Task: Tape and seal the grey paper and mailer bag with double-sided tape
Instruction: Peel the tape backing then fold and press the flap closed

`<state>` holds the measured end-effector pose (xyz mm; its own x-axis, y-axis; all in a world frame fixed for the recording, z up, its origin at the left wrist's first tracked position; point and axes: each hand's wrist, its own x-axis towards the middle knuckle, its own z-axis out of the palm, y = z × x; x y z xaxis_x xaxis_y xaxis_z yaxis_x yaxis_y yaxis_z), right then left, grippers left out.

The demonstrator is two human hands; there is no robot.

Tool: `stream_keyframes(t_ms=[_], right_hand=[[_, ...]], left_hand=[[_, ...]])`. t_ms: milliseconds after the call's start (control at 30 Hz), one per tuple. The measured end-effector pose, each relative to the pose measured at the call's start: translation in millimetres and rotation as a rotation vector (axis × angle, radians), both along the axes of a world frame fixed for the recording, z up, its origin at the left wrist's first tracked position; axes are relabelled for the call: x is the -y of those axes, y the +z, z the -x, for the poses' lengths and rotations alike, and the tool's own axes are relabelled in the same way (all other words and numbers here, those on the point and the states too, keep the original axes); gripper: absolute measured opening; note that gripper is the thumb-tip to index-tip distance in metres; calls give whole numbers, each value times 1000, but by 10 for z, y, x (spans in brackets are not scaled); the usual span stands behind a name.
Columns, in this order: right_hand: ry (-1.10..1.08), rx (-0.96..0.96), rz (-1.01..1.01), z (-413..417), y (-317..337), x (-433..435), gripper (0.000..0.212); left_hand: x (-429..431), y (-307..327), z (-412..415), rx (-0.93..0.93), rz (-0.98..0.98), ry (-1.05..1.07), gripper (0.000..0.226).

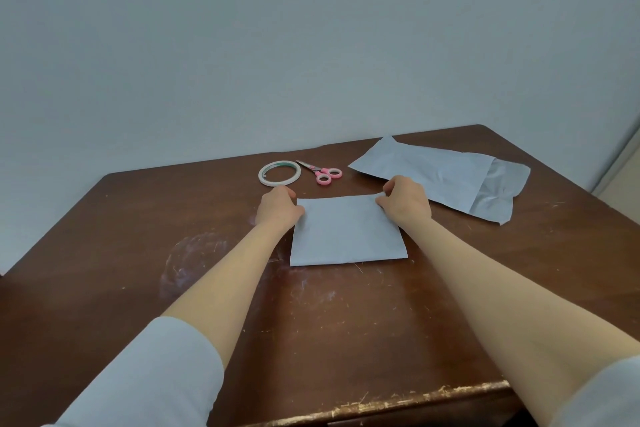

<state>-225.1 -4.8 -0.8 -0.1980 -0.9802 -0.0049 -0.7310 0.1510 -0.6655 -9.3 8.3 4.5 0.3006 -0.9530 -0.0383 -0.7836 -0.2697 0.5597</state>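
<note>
1. Grey paper (346,234) lies flat at frame centre, with bare table (138,236) open below and to the left.
2. Left hand (278,206) and right hand (406,199) each pinch a far corner.
3. Just above: tape roll (279,173), scissors (322,173); mailer bag (443,177) at right.

Dark brown wooden table (104,236) fills the lower half of my feed. Its top carries pale scratches and whitish smears, heaviest toward the table's left side. The table's near edge (415,399) is chipped, with lighter wood showing. Behind the table stands a plain pale blue-grey wall (242,28). Right of the table, a cream surface (623,180) meets that wall; I cannot tell whether it is door or wall. Light is soft and even.
</note>
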Motion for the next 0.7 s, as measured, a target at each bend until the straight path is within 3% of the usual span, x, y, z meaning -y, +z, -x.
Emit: stream_keyframes(t_ms=[267, 533, 700], right_hand=[[-79, -60, 39, 45, 12, -40, 29], [-43, 58, 40, -57, 12, 38, 34], [-24, 56, 37, -59, -7, 46, 33]], left_hand=[[-8, 0, -15, 20, 11, 29, 40], [-8, 49, 25, 44, -54, 58, 29], [-32, 26, -33, 7, -38, 68, 41]])
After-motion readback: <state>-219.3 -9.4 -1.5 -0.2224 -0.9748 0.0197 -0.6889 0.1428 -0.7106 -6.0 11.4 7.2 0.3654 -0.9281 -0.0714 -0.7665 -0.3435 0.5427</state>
